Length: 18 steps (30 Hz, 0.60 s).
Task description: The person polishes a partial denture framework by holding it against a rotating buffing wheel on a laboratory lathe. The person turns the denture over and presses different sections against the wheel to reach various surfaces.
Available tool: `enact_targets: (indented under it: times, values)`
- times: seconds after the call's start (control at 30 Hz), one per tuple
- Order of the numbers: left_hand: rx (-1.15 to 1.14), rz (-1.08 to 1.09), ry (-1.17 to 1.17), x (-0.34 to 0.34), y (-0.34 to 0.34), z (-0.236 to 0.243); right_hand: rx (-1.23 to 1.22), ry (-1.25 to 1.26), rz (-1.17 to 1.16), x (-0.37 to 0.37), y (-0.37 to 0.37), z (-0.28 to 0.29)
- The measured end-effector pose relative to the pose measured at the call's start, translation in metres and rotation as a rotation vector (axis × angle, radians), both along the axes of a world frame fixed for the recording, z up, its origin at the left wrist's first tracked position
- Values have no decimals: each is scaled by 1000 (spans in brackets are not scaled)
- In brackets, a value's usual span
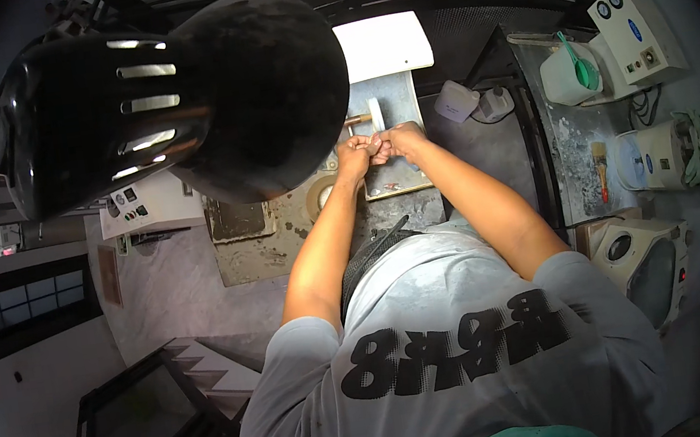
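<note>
Both hands meet over a lit pale work tray (397,91) in the middle of the bench. My left hand (354,159) is closed, its fingertips pressed together close against the right one. My right hand (403,138) is closed too, in a pinch. Whatever is between the fingers is too small and too covered to make out. Just beyond the fingertips stands a white, narrow, wheel-like piece (377,114) at the end of a brownish shaft (360,118). The lamp hides the shaft's left end.
A big black lamp (260,88) hangs over the bench's left half. Behind the tray stands a white panel (386,42). White jugs (456,102) are beyond my right arm. The right-hand bench (568,143) holds a tub (565,81) with a green scoop, a brush (601,170) and several machines.
</note>
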<state>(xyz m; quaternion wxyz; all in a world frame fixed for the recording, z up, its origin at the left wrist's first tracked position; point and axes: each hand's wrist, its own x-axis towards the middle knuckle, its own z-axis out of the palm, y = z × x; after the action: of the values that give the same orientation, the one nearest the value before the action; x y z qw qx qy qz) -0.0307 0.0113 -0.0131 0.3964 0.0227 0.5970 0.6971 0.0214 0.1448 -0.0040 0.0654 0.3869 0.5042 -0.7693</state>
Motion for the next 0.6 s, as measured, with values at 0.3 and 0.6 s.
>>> enact_targets:
  times: [0.3,0.6]
  values:
    - [188,-35,350,33,-58,135,74,566,241,48,-28,131]
    - [349,-14,727,75,-75,235,215,769,332,94,-41,247]
